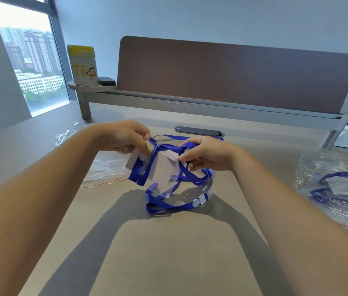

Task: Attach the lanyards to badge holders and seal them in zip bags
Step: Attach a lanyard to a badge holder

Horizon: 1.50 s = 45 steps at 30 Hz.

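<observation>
A wide desk [168,242] fills the lower and middle frame, backed by a brown divider panel [233,75] across the upper centre. On a small shelf at the upper left a yellow-lidded canister [82,65] is seen. At the right edge a filled zip bag [337,189], with blue strap showing through it, is laid flat; at centre left, empty zip bags [102,171] with red seal lines are spread on the desk.

In the middle of the frame a badge holder [164,167] is held above the desk, tilted, its long axis running from upper left to lower right. A blue lanyard [181,182] is looped around and below it, its lower loop trailing onto the desk just under the hands.

The left hand [123,135] is closed in a pinch at the holder's upper left corner, where the lanyard's clip end appears to be held; the clip itself is too small to make out. The right hand [205,152] is closed on the holder's right edge, thumb and forefinger gripping it with strap passing beneath.

The attaching step is judged to be in hand. The holder lies between the two hands, and its top slot sits nearer the left fingers, so the clip would best be fed from that side while the right hand steadies the card.
</observation>
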Available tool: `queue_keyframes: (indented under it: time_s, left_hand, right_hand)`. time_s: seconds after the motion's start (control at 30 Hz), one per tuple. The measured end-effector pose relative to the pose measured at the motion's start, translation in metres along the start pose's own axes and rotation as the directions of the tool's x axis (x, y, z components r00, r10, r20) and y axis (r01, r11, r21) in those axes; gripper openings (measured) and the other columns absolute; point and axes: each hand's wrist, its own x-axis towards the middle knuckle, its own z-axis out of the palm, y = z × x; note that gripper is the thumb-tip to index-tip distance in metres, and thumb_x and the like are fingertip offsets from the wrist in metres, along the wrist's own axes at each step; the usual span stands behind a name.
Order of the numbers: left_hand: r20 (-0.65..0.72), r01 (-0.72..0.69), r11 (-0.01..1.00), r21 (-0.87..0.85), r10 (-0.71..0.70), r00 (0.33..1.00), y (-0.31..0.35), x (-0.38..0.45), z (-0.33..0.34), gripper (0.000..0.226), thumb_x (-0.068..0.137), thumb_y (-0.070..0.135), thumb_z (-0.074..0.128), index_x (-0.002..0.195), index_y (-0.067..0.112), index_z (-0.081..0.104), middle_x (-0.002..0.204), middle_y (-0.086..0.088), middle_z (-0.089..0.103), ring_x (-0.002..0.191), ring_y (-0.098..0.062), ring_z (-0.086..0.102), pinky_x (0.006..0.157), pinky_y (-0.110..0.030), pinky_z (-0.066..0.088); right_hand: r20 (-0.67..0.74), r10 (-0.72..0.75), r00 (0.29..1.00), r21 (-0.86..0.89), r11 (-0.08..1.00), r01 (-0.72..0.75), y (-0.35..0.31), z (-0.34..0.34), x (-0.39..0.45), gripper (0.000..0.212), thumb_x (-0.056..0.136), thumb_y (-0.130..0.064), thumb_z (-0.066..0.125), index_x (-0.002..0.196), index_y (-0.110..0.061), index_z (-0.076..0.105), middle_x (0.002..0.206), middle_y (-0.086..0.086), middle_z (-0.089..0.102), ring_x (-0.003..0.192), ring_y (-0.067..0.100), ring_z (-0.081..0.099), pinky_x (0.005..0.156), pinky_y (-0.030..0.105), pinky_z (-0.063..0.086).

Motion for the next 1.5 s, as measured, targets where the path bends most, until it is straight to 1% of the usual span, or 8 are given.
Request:
queue_keyframes:
  time_s: [0.3, 0.43, 0.57, 0.7, 0.87, 1.03, 1.3, 1.5]
  left_hand:
    - [-0.167, -0.018, 0.997, -0.077, 0.005, 0.986, -0.009, -0.012, -0.018, 0.023, 0.087, 0.003, 0.054, 0.067, 0.009, 0.045, 0.062, -0.007, 0.049, 0.051, -0.013, 0.031, 0.033, -0.009, 0.032]
    - [-0.184, -0.042, 0.994, -0.099, 0.023, 0.983, -0.009, -0.011, -0.016, 0.022, 0.087, 0.003, 0.054, 0.068, 0.010, 0.045, 0.064, -0.007, 0.050, 0.051, -0.013, 0.031, 0.034, -0.009, 0.033]
    - [-0.118, -0.050, 0.996, -0.080, 0.041, 0.992, -0.005, -0.006, -0.012, 0.018, 0.088, 0.007, 0.054, 0.072, 0.011, 0.046, 0.069, -0.007, 0.052, 0.053, -0.012, 0.033, 0.039, -0.011, 0.034]
    - [-0.036, -0.063, 0.998, 0.007, 0.063, 0.997, 0.002, 0.000, -0.001, 0.016, 0.087, 0.006, 0.055, 0.074, 0.013, 0.048, 0.071, -0.006, 0.054, 0.056, -0.011, 0.039, 0.048, -0.015, 0.036]
    - [0.028, -0.074, 0.996, 0.044, 0.073, 0.997, 0.006, 0.007, 0.009, 0.017, 0.085, 0.006, 0.057, 0.073, 0.013, 0.048, 0.074, -0.007, 0.056, 0.060, -0.012, 0.044, 0.053, -0.018, 0.038]
    - [0.053, -0.047, 0.997, 0.067, 0.043, 0.998, 0.006, 0.011, 0.014, 0.017, 0.085, 0.007, 0.058, 0.072, 0.014, 0.048, 0.075, -0.006, 0.058, 0.064, -0.014, 0.046, 0.056, -0.020, 0.038]
    - [-0.232, -0.094, 0.938, -0.334, 0.015, 0.973, -0.001, 0.012, 0.013, 0.024, 0.087, 0.014, 0.057, 0.065, 0.013, 0.047, 0.062, -0.003, 0.050, 0.055, -0.011, 0.037, 0.046, -0.016, 0.033]
    - [-0.337, -0.170, 0.847, -0.503, -0.012, 0.941, 0.007, 0.005, 0.023, 0.029, 0.088, 0.011, 0.056, 0.062, 0.011, 0.044, 0.059, -0.006, 0.043, 0.039, -0.006, 0.032, 0.031, -0.009, 0.026]
  right_hand:
    - [-0.453, 0.016, 0.891, -0.489, 0.831, -0.263, 0.020, -0.010, 0.015, 0.019, 0.086, -0.004, 0.058, 0.103, 0.002, 0.061, 0.093, 0.015, 0.061, 0.085, 0.024, 0.060, 0.077, 0.031, 0.053]
    - [-0.569, 0.040, 0.822, -0.603, 0.659, -0.449, 0.026, -0.012, 0.012, 0.023, 0.085, -0.006, 0.058, 0.107, 0.000, 0.060, 0.095, 0.015, 0.064, 0.076, 0.022, 0.054, 0.056, 0.025, 0.041]
    - [-0.501, -0.097, 0.860, -0.553, 0.800, -0.232, 0.016, -0.004, 0.014, 0.041, 0.089, -0.015, 0.055, 0.128, -0.007, 0.048, 0.124, 0.013, 0.056, 0.108, 0.025, 0.055, 0.084, 0.031, 0.045]
    - [-0.390, -0.171, 0.905, -0.300, 0.953, 0.051, 0.001, 0.006, 0.013, 0.038, 0.094, -0.022, 0.046, 0.130, -0.012, 0.046, 0.133, 0.008, 0.052, 0.107, 0.018, 0.051, 0.084, 0.027, 0.041]
    - [-0.279, 0.081, 0.957, -0.081, 0.991, -0.107, -0.003, 0.011, 0.017, 0.047, 0.093, -0.044, 0.037, 0.122, -0.008, 0.049, 0.106, 0.010, 0.062, 0.082, 0.018, 0.058, 0.076, 0.030, 0.049]
    - [-0.342, -0.037, 0.939, 0.058, 0.996, 0.060, 0.001, 0.012, 0.020, 0.010, 0.089, -0.015, 0.055, 0.089, -0.007, 0.061, 0.082, 0.008, 0.063, 0.064, 0.010, 0.059, 0.064, 0.020, 0.051]
    - [-0.488, -0.436, 0.756, -0.314, 0.896, 0.315, -0.017, 0.026, 0.010, 0.008, 0.085, -0.008, 0.059, 0.090, -0.002, 0.062, 0.082, 0.006, 0.060, 0.075, 0.014, 0.054, 0.063, 0.020, 0.046]
    - [-0.434, -0.625, 0.649, -0.578, 0.746, 0.331, -0.024, 0.044, 0.002, 0.016, 0.089, -0.009, 0.054, 0.096, 0.003, 0.062, 0.101, 0.020, 0.067, 0.091, 0.029, 0.063, 0.079, 0.042, 0.054]
